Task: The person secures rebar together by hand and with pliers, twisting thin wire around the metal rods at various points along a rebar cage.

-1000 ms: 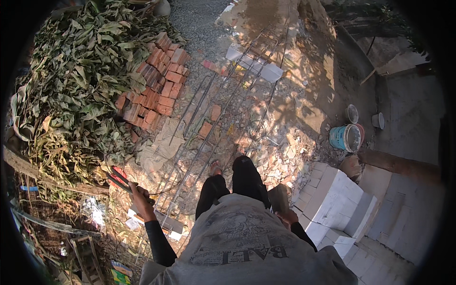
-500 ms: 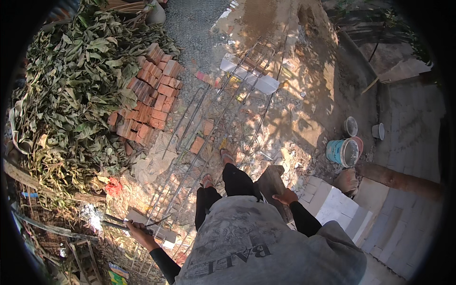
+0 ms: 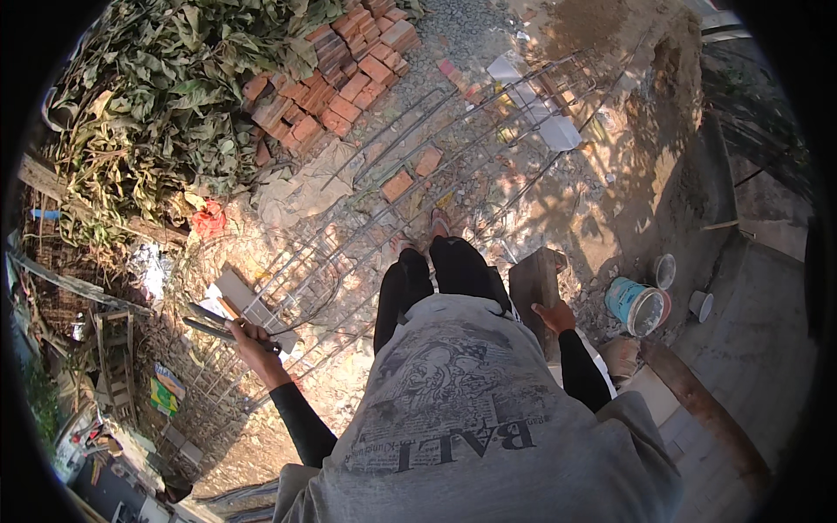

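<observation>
My left hand (image 3: 251, 342) is wrapped round a dark two-pronged metal tool (image 3: 207, 321), whose two arms stick out to the left. Its exact kind is unclear. Under that hand lie thin steel rods tied into a long rebar cage (image 3: 323, 253) and a pale board (image 3: 234, 292). Over on the right, my right hand (image 3: 555, 319) grips the edge of a thick brown wooden block (image 3: 533, 283) beside my leg. The block's lower end is partly hidden by my shirt and arm.
Red bricks (image 3: 349, 87) are stacked beyond the leafy cut branches (image 3: 192, 78). A blue bucket (image 3: 635, 305) and small white tubs stand at the right, near a rusty-brown pipe (image 3: 706, 410). Loose bricks (image 3: 398, 186) and rubble lie around my feet.
The view has turned, so the bricks and rebar sit higher and further right. Both hands keep their holds on the metal tool and the wooden block.
</observation>
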Available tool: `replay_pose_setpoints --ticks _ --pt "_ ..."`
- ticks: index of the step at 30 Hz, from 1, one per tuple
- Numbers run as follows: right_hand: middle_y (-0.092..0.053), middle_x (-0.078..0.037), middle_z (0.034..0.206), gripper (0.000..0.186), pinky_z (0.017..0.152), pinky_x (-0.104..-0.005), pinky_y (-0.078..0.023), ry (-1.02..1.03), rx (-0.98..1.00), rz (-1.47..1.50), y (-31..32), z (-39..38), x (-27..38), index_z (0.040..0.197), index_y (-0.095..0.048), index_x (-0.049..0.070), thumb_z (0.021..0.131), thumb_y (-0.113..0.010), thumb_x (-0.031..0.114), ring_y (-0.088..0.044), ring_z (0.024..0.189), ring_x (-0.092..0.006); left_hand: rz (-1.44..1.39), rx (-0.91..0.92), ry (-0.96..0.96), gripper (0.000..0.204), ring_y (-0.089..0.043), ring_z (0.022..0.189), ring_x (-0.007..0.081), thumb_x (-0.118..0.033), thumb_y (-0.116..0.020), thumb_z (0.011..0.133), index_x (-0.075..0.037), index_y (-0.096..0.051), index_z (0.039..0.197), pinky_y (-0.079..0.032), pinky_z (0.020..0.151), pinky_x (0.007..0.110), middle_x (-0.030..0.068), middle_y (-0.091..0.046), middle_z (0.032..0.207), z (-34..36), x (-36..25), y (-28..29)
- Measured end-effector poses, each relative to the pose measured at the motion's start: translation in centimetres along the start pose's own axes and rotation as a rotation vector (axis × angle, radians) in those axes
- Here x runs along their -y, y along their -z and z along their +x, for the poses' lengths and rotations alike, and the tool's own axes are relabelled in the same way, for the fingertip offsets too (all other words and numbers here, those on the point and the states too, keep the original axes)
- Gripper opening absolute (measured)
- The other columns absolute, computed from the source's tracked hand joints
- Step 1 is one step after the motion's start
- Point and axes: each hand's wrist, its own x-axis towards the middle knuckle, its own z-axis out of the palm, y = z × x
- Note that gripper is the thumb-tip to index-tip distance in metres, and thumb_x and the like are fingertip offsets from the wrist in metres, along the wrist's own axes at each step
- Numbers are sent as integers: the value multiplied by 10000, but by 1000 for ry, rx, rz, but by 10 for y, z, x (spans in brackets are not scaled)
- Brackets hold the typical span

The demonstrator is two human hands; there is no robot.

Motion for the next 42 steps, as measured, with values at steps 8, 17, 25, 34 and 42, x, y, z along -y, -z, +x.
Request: replay_pose_setpoints --ticks 8,17,25,34,42 --pt "-670 -306 1109 829 908 -477 -512 6 104 -197 -43 -25 9 1090 -641 -82 752 -713 672 -644 1101 -425 -50 -78 36 348 -284 522 59 -416 -544 1036 -100 -532 891 -226 463 252 -59 -301 622 20 17 39" --pt "-685 -312 1038 677 885 -481 -519 87 198 -239 -46 -25 -33 1006 -677 -79 789 -700 562 -658 1047 -442 -26 -42 98 342 -259 533 66 -401 -515 1052 -93 -515 904 -230 479 249 -58 -291 628 35 15 41" --pt "-708 -277 921 871 836 -479 -516 4 168 -262 -3 -19 13 955 -678 -104 700 -722 728 -694 957 -405 -77 -100 107 356 -269 525 67 -422 -528 1042 -84 -527 930 -223 451 246 -57 -291 623 24 17 51" --pt "-697 -298 922 914 826 -499 -511 77 3 -227 4 10 39 968 -671 -111 694 -713 760 -687 940 -423 -90 -139 70 328 -250 520 66 -394 -521 1049 -91 -512 925 -211 451 253 -66 -262 619 20 1 45" --pt "-700 -285 905 867 804 -480 -511 75 -76 -33 -19 -32 23 972 -656 -144 725 -758 680 -694 928 -414 -31 -32 80 357 -296 548 100 -414 -508 1051 -72 -514 952 -264 492 283 -47 -282 637 71 5 2"
